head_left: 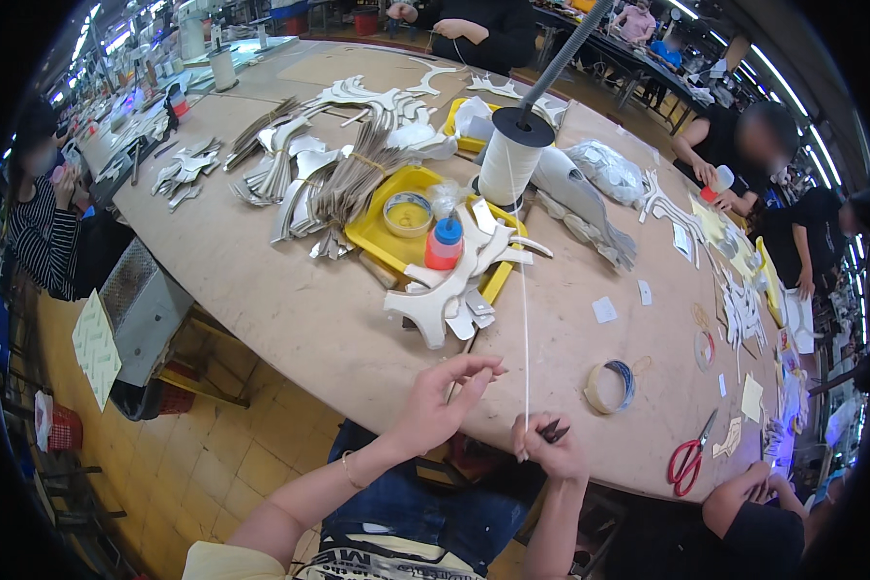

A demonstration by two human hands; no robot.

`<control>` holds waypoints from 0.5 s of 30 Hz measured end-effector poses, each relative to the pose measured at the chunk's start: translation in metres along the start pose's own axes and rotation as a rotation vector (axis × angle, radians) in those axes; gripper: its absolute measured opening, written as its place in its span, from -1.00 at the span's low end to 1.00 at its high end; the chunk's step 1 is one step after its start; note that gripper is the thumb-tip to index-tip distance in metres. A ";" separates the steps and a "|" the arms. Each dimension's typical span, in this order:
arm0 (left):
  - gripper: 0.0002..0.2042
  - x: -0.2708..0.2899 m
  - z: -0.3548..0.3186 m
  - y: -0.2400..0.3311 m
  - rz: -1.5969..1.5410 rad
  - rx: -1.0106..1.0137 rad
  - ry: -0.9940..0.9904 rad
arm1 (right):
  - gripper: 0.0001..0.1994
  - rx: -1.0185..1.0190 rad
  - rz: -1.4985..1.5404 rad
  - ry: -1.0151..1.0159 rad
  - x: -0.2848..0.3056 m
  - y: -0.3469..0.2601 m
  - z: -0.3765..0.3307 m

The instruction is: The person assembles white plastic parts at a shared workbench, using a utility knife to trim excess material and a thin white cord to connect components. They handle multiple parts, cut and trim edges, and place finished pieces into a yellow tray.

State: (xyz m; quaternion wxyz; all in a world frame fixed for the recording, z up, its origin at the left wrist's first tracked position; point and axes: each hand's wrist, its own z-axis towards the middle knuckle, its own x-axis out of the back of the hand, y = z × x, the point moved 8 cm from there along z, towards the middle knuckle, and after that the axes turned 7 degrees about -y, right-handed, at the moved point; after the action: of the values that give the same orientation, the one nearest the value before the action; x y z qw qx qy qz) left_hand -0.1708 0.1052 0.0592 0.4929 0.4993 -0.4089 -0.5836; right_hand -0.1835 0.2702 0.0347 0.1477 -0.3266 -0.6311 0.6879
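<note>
White cord (524,319) runs taut from a big white spool (508,164) standing mid-counter, straight down to the near edge of the brown wooden counter (290,319). The right hand (551,447) has it there, fingers curled tight around the cord just off the near edge, and there's a small dark snipping tool (554,431) tucked in the same fist. The left hand (445,401) sits right beside it over the near edge, thumb and fingertips pinched together around something thin; can't make out if it's the cord's end or something else.

Behind the cord, a yellow tray (382,237) holds a small tub of yellowish paste (408,214) and a red bottle with a blue cap (444,245), with pale cut-out pieces (445,300) piled over its front. Toward the near right corner lie a roll of tape (610,387) and red-handled scissors (688,456). Someone else's hand (744,483) rests by that corner.
</note>
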 end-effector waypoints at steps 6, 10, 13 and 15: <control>-0.64 -0.024 0.015 -0.024 -0.415 0.303 -0.127 | -0.75 -0.014 0.243 -0.188 -0.038 0.038 -0.052; -0.65 -0.030 0.005 -0.038 -0.370 0.391 -0.139 | -0.79 0.021 0.405 -0.146 -0.043 0.055 -0.065; -0.68 -0.027 -0.001 -0.045 -0.327 0.389 -0.080 | -0.82 -0.139 0.268 -0.093 -0.044 0.066 -0.064; -0.71 -0.023 -0.005 -0.047 -0.297 0.359 -0.054 | -0.82 -0.233 0.137 -0.130 -0.047 0.067 -0.057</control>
State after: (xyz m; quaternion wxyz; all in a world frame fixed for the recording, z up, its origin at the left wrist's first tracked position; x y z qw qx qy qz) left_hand -0.1737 0.1361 0.0172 0.2939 0.6176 -0.4414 -0.5808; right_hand -0.0980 0.2749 -0.0166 0.0203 -0.3385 -0.6912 0.6382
